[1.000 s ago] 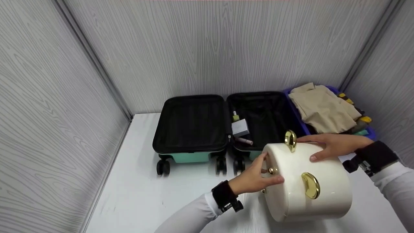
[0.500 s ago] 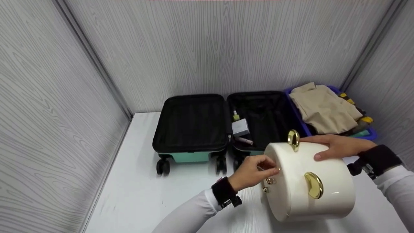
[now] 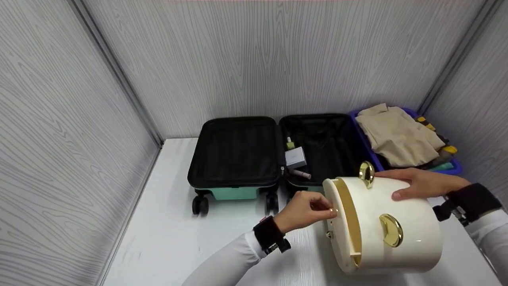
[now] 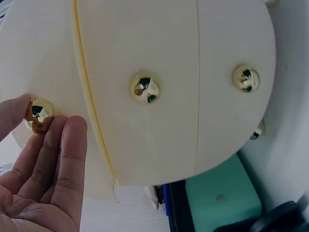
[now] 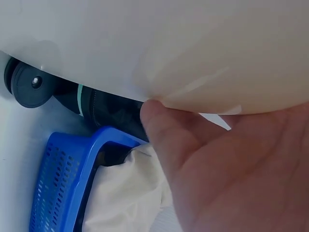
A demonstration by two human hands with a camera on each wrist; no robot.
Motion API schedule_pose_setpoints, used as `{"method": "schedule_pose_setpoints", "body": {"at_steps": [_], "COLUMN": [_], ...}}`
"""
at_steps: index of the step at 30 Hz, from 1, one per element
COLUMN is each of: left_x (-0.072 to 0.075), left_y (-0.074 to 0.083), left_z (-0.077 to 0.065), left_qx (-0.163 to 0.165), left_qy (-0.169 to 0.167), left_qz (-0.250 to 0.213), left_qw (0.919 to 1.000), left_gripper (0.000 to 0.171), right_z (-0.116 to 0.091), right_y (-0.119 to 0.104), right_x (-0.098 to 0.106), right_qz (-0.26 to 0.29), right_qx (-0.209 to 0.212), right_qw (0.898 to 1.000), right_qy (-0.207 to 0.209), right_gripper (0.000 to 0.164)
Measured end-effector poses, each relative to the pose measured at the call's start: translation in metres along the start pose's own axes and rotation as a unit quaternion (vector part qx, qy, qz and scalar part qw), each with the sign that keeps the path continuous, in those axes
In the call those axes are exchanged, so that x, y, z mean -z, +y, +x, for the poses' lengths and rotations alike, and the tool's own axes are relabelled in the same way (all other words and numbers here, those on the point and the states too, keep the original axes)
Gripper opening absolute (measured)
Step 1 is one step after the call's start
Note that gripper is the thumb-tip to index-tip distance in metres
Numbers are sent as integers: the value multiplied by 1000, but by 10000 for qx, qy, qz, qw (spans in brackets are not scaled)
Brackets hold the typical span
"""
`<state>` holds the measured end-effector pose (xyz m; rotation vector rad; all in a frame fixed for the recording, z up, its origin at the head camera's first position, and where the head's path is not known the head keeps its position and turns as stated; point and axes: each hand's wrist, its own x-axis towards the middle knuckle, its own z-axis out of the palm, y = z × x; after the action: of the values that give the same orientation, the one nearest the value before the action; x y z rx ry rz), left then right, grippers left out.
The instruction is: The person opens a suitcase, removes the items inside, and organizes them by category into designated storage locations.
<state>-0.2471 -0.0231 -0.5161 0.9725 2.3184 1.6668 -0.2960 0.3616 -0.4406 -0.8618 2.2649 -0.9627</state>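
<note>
A cream cylindrical storage box [image 3: 416, 246] with gold fittings stands at the front right, its flat drawer face turned left. My left hand [image 3: 305, 210] pinches a gold ball knob [image 4: 42, 110] between thumb and fingers. The drawer front [image 3: 341, 238] under that knob stands out from the box, and a gold-coloured gap shows behind it. Two other drawers, each with a round gold knob [image 4: 146, 88], sit flush in the left wrist view. My right hand [image 3: 426, 184] rests spread on the box's curved upper side, thumb toward me; some of its fingertips are hidden.
Behind the box lies an open suitcase [image 3: 236, 186] with black lining. A white carton [image 3: 295, 157], a small green bottle [image 3: 290, 143] and a pink tube [image 3: 299, 173] are in its right half. A blue basket [image 3: 373, 157] with beige cloth [image 3: 397, 135] stands at the right.
My left hand has moved from the rim of the box to a knob and pulled one drawer slightly out to the left. The box and my right hand have shifted slightly right.
</note>
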Motion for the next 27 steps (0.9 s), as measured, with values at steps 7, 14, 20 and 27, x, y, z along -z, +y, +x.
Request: {"method": "schedule_pose_setpoints", "body": {"at_steps": [7, 14, 20, 27], "left_x": [15, 22, 24, 30], "left_y": [-2, -3, -6, -8], "left_z": [-8, -14, -14, -11], "left_qx": [74, 164, 236, 247], "left_qy": [-117, -162, -200, -545], "left_qz": [-103, -172, -236, -424], "left_qw": [9999, 9996, 9992, 9973], "left_gripper": [19, 18, 19, 18], "right_z": [-10, -12, -10, -10], "right_y": [8, 7, 9, 5], "right_x": [4, 4, 3, -1], "right_qz": [-349, -476, -264, -80], "right_qx": [316, 330, 386, -15], "right_qw": [9988, 9981, 9988, 9997], "right_qy": [132, 209, 159, 224], "right_gripper": [72, 72, 71, 69]}}
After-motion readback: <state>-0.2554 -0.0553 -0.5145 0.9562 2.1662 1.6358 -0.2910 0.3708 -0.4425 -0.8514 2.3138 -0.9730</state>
